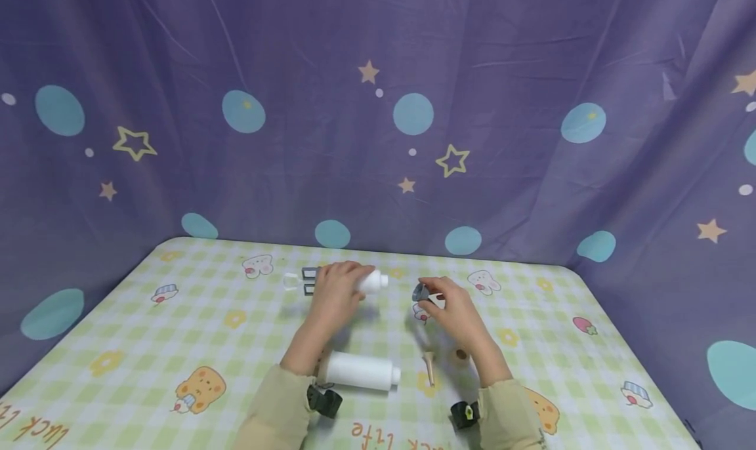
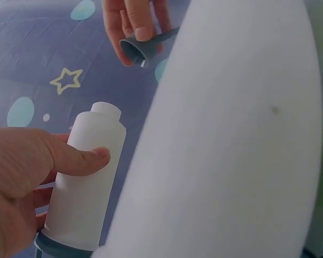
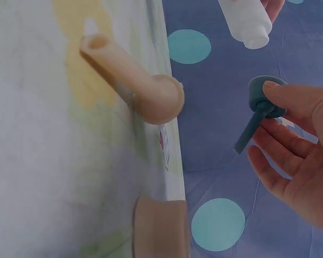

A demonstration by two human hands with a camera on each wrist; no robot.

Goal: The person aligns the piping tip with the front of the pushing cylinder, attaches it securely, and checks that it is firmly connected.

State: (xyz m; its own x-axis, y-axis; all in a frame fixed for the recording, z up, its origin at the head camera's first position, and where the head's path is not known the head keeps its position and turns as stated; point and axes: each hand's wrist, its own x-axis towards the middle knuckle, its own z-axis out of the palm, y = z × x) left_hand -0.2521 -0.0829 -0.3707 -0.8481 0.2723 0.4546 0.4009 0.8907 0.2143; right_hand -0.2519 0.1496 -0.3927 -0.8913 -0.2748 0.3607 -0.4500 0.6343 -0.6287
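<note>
My left hand [image 1: 339, 289] grips a white bottle [image 2: 89, 172] round its body, thumb across the front. The bottle's bare neck [image 1: 384, 281] points right in the head view. A dark teal band [image 2: 70, 246] shows at its lower end. My right hand [image 1: 451, 306] pinches a dark teal bottle top with a thin spout [image 3: 264, 105] between thumb and fingers. Its hollow cone-shaped underside [image 2: 135, 49] faces the bottle, a gap apart from the neck. A second white bottle [image 1: 360, 371] lies on its side near the left forearm.
A beige top with a spout [image 1: 429, 368] and a round beige piece [image 1: 461, 355] are on the checked tablecloth [image 1: 248, 345] by the right forearm. Dark frame-like pieces [image 1: 310, 273] and a clear piece [image 1: 292, 281] appear left of the left hand. A purple curtain [image 1: 331, 161] hangs behind.
</note>
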